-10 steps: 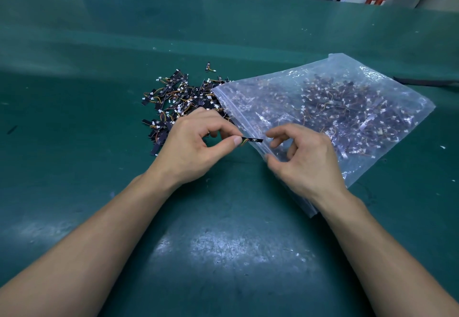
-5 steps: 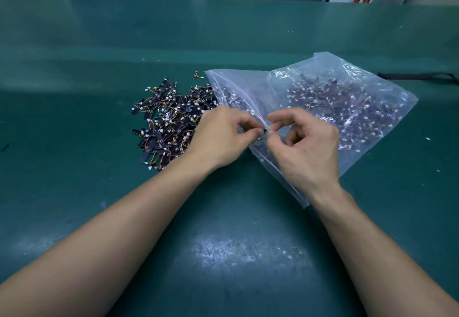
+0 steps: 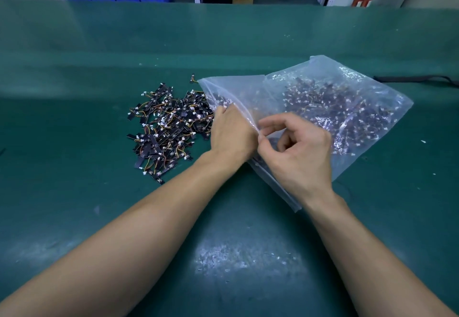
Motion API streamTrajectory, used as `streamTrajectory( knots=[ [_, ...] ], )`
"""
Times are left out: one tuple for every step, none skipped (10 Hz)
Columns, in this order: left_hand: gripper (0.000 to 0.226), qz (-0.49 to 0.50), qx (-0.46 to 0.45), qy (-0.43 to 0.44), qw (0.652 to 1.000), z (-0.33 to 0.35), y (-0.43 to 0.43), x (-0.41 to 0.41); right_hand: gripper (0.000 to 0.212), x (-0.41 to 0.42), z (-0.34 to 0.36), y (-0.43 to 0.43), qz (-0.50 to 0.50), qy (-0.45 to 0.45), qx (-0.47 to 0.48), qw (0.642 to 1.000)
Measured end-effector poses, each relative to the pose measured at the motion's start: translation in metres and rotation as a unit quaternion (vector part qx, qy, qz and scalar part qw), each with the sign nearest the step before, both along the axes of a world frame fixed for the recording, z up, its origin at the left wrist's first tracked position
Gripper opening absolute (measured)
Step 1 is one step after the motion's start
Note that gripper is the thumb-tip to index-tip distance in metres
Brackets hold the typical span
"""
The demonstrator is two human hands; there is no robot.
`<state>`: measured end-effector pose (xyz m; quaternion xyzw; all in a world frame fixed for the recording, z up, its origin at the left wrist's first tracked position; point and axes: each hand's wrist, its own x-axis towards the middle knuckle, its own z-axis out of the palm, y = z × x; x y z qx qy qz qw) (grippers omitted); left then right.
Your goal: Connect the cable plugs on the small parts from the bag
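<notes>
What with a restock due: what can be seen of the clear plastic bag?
The clear plastic bag is thin, crinkled and glossy, with what looks like a zip strip along its mouth. It lies flat on the green table, mouth toward the pile of loose parts on its left. Small dark parts with wires and white plugs show through, bunched at its far end. The left hand is at the mouth; the right hand is over its near edge.

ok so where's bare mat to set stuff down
Bare green mat lies left of the pile of small parts, beyond pile and bag toward the far edge, and near you between the forearms. Crowded where the left hand and right hand meet at the bag's mouth.
</notes>
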<state>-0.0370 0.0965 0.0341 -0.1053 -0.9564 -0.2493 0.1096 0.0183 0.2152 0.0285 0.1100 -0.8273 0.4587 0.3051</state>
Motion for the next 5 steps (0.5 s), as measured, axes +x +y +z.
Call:
streamTrajectory(
  knots=[
    [0.033,-0.04,-0.054,0.02,0.998,-0.008,-0.034,0.007,0.024,-0.001,-0.001,0.0,0.006,-0.014,0.015,1.0],
    [0.036,-0.073,-0.015,0.032,0.997,-0.015,-0.078,0.019,0.02,-0.001,-0.006,-0.001,0.018,-0.036,0.032,0.999],
    [0.023,-0.079,0.023,0.043,0.996,-0.017,-0.109,0.026,0.023,-0.003,-0.011,-0.002,0.048,-0.1,0.05,0.993],
    [0.014,-0.069,0.053,0.064,0.994,-0.019,-0.121,0.03,0.023,-0.004,-0.016,-0.001,0.068,-0.161,0.083,0.981],
    [0.018,-0.068,0.062,0.084,0.992,-0.021,-0.126,0.032,0.016,-0.002,-0.015,-0.003,0.072,-0.173,0.042,0.981]
  ],
)
